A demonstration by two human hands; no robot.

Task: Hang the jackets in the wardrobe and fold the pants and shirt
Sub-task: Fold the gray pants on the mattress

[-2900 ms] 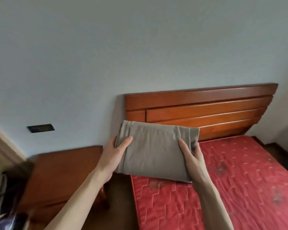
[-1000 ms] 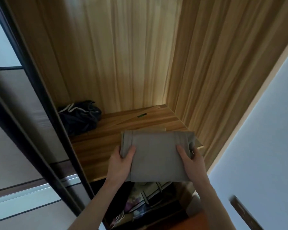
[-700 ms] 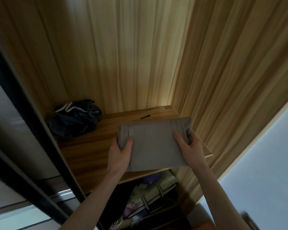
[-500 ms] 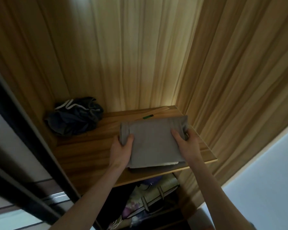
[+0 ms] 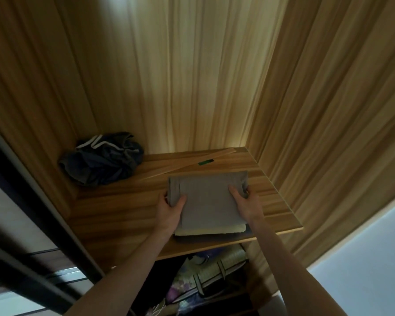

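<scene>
Right there, the folded grey garment (image 5: 209,199) lies on the wardrobe shelf (image 5: 114,215), atop a paler folded piece (image 5: 211,230). Left hand (image 5: 170,213) grips its left edge, thumb on top; right hand (image 5: 246,202) clasps the right edge. Further back left, a crumpled dark garment (image 5: 102,158) sits in the corner.

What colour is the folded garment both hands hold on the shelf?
Grey-brown, plain, no pattern; the folded garment shows only in the head view.

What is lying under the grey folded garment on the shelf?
Under the grey garment a pale folded item shows only its front edge; the rest is covered. Both lie on the shelf.
</scene>
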